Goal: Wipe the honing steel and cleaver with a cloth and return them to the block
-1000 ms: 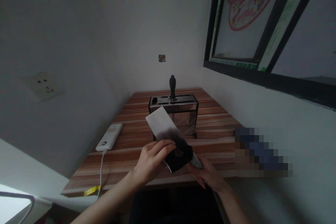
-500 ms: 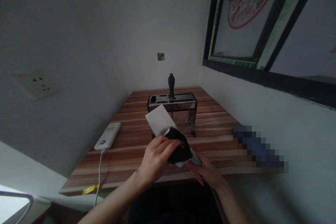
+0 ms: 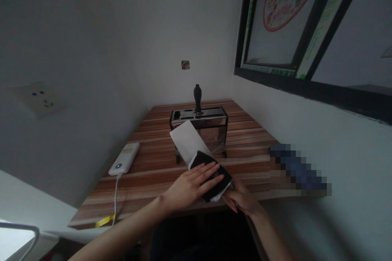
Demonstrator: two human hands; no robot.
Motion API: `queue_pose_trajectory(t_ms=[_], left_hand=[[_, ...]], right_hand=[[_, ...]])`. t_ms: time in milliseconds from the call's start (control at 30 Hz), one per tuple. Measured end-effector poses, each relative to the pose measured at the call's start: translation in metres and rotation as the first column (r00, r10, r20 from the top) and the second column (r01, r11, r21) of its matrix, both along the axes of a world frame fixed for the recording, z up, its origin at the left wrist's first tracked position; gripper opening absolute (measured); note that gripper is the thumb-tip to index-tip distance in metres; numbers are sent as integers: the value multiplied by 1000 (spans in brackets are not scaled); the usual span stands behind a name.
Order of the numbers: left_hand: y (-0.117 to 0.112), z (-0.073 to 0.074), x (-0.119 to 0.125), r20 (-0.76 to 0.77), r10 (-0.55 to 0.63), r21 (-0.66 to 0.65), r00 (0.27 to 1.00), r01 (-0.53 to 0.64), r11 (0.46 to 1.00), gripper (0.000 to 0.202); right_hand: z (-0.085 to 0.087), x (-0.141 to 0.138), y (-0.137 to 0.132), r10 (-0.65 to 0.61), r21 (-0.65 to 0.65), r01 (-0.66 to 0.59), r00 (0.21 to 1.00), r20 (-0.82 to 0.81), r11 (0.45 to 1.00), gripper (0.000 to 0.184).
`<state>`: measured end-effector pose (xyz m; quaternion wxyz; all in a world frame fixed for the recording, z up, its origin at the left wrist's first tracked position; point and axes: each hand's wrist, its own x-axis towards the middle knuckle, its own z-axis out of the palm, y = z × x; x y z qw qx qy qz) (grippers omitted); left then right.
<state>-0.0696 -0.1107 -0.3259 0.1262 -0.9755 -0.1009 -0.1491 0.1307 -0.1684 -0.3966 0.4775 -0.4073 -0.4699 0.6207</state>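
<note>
Left hand [image 3: 196, 181]: fingers laid nearly straight over the black piece [image 3: 225, 180], pressing, not wrapped round it. Right hand [image 3: 241, 197]: fingers look closed on the lower end of the white card [image 3: 186, 138]; your palm hides part of the grip. Card sits under the black piece, over the desk's [image 3: 153, 147] near side, black-handled box [image 3: 199, 116] beyond. Risks: sideways drag under your left creases or tears the black piece's ragged edge; slack right grip drops the card. Green print [image 3: 321, 32] upper right: too blurred to read. No brand legible.
</note>
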Motion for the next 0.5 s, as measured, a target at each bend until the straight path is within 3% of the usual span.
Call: queue_pose_trajectory(t_ms=[200,367,500], left_hand=[[-15,-13,7,33,180,29,983,-181,983,66],[-22,-20,10,124,333,48,935,-341,939,79],[-23,-24,15,168,393,62,904,-408,911,78]], right_hand=[[7,-1,-1,41,6,-41,999,4,999,26],[6,1,-2,80,60,-82,996,25,995,27],[7,2,-3,86,67,-86,996,9,994,30]])
